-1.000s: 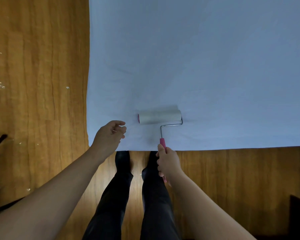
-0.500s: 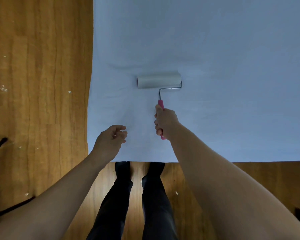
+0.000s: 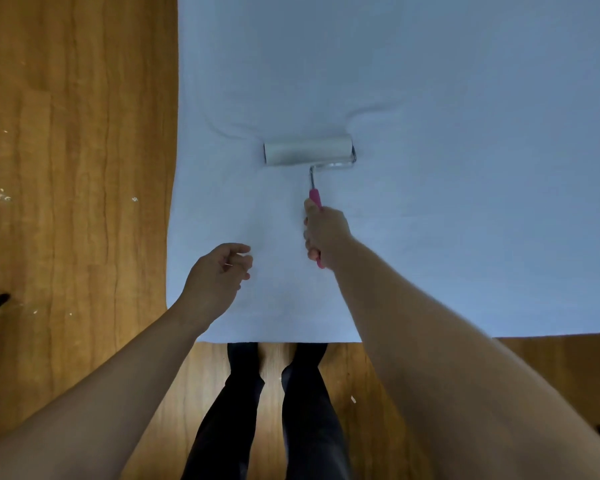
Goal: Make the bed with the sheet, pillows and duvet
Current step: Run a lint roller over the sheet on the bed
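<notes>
The left hand (image 3: 219,271) hovers over the sheet (image 3: 430,168) near the bed's corner, fingers loosely curled and holding nothing, likely ready to steady the cloth. Further right, the right hand (image 3: 324,235) has its grip clamped round the pink handle of the lint roller (image 3: 308,150), whose drum lies on the sheet, evidently to clean it.

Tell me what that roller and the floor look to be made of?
Lint roller: pale, matte drum, probably sticky paper; shiny bent wire frame, likely metal; glossy pink handle, seemingly plastic. Floor: warm brown with grain lines and a slight sheen, so wood or wood-look laminate; I cannot tell which.
</notes>
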`<act>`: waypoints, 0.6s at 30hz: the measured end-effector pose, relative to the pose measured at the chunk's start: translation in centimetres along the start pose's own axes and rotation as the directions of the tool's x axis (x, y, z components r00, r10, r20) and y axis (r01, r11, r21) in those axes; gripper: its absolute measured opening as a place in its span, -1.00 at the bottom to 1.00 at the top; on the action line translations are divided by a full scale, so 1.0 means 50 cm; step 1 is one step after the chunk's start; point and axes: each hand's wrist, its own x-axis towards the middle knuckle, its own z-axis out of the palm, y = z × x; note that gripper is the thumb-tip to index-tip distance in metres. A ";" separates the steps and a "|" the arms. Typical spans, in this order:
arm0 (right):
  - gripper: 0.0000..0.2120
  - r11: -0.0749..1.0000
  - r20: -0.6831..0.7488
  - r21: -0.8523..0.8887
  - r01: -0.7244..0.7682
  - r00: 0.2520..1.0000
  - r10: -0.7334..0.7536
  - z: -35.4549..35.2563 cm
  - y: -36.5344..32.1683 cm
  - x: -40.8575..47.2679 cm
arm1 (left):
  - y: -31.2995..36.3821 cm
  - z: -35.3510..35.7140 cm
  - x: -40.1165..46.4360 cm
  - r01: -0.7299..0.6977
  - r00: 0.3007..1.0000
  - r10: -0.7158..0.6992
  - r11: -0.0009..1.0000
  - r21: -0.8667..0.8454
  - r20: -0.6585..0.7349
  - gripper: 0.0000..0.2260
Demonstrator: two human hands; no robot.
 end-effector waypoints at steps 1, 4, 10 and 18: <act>-0.65 1.000 0.004 0.001 0.002 1.000 -0.002 -0.003 0.037 -0.011 | 0.002 0.003 -0.001 0.001 1.000 -0.001 1.000 0.003 0.005 -0.83; -0.65 1.000 -0.008 -0.022 0.008 1.000 -0.008 -0.016 0.136 -0.062 | 0.002 0.011 -0.010 0.008 1.000 -0.009 1.000 0.012 0.021 -0.84; -0.63 0.997 0.010 -0.029 -0.066 0.998 0.067 -0.042 0.278 -0.160 | -0.024 0.015 -0.043 0.021 0.998 -0.024 0.999 0.050 0.063 -0.83; -0.72 0.968 -0.094 -0.161 0.192 0.974 -0.208 -0.048 0.318 -0.272 | -0.064 -0.019 -0.096 0.038 0.996 -0.041 0.999 0.038 0.076 -0.82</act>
